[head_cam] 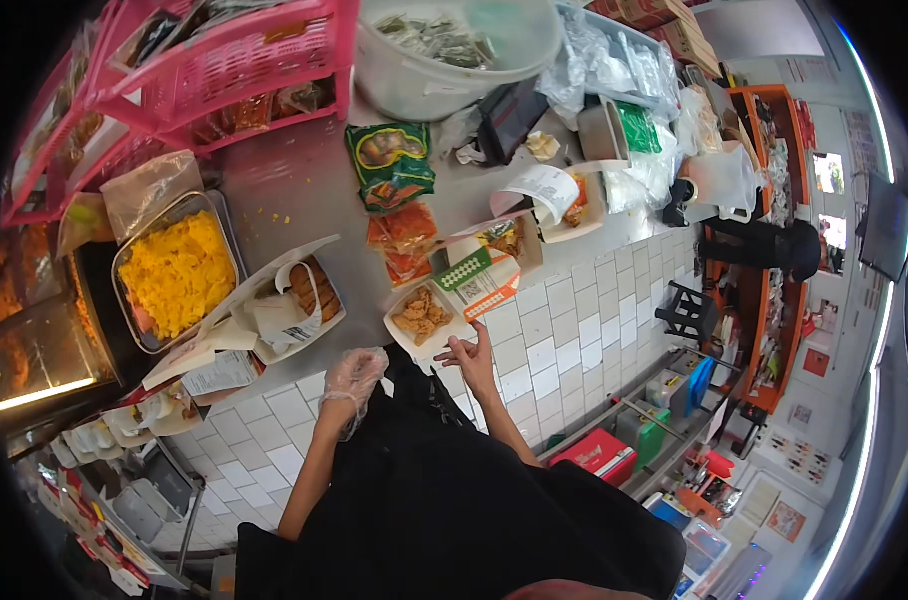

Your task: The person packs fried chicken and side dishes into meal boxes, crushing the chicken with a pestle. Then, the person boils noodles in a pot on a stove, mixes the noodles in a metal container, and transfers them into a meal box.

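My left hand wears a clear plastic glove; its fingers are curled near the counter's edge, and what lies inside them is hidden. Bare and spread-fingered, my right hand is by the near corner of an open paper food box. Pieces of fried chicken lie in that box, and its printed lid is folded back. Just behind is another open box with food. To the left, an open box holds browned food pieces and a curled paper slip.
A metal tray of yellow shredded food stands left on the steel counter. Sauce sachets, a green food bag, pink baskets and a large plastic tub line the back. A person stands far right near a black stool.
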Motion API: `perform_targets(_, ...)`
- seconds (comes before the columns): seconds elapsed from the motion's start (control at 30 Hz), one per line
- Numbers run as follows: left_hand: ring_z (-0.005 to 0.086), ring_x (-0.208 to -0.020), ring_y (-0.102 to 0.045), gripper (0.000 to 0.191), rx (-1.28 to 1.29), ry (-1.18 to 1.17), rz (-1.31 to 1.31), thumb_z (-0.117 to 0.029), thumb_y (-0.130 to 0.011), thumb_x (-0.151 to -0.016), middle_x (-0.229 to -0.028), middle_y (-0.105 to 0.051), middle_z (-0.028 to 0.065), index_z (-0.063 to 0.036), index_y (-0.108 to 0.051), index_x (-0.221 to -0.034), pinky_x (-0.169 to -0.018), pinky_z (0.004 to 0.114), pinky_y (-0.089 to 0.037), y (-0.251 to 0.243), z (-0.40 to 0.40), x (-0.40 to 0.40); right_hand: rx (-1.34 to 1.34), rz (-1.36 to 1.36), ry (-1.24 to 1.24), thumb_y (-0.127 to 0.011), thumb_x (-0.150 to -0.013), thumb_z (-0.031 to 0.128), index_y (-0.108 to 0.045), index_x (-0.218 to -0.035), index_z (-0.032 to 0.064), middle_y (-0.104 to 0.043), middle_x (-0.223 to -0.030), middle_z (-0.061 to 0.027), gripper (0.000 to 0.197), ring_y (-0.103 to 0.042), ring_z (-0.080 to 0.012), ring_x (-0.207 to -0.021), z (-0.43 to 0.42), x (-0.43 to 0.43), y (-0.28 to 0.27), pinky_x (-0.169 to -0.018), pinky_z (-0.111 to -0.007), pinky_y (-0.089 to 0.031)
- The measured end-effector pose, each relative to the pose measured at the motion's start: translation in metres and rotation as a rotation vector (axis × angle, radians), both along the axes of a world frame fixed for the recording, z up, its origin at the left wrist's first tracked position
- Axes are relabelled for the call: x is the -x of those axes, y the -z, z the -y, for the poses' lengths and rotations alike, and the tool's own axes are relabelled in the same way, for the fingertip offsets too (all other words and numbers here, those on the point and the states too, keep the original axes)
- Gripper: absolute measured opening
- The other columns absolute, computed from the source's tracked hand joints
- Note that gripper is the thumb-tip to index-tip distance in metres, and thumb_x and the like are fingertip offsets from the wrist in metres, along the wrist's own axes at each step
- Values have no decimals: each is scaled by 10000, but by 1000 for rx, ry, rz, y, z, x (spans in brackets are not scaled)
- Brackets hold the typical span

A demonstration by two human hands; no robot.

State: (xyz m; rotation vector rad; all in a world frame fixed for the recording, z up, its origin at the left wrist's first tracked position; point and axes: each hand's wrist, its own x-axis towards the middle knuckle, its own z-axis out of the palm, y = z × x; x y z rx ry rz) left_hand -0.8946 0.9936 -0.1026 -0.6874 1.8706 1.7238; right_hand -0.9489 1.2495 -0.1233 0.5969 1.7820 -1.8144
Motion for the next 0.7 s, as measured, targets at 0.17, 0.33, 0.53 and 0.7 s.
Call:
perform_targets(0.17, 255, -918, -651, 357, -3, 101, -79, -372, -652, -910, -1001, -674, 135, -44, -632, -1050, -830, 353, -502, 5, 5, 15, -42, 80, 100, -627, -939, 201, -208, -1392, 23, -605, -904, -172, 643, -671, -231, -722, 24, 4, 5, -665, -341, -597)
perform_targets(0.33, 258, -877, -642, 363, 50, 42, -145, -380, -634, -919, -970, -673, 129, -40, -624, -1045, -798, 363, -494, 20, -10, 21, -32, 95, 147, -634, -928, 167, -258, -1365, 47, -573, -851, -123, 588, -618, -176, -717, 39, 10, -6, -684, -369, -611)
perform_targets(0.53, 261, -942, -643, 378, 84, 7, -142, -377, -626, -922, -1029, -671, 153, -40, -620, -1094, -830, 378, -491, 23, -18, 14, 39, 28, 136, -635, -925, 133, -306, -1303, 59, -595, -835, -100, 507, -632, -184, -723, 40, 6, -5, -696, -374, -610)
perform_targets(0.7, 300, -975, -641, 371, 179, -179, -283, -354, -637, -911, -1024, -666, 172, -40, -620, -1108, -854, 398, -491, 24, -36, 7, 101, -49, 108, -605, -942, 134, -325, -1287, 57, -631, -890, -133, 451, -668, -209, -750, 38, 11, -5, -672, -371, -612)
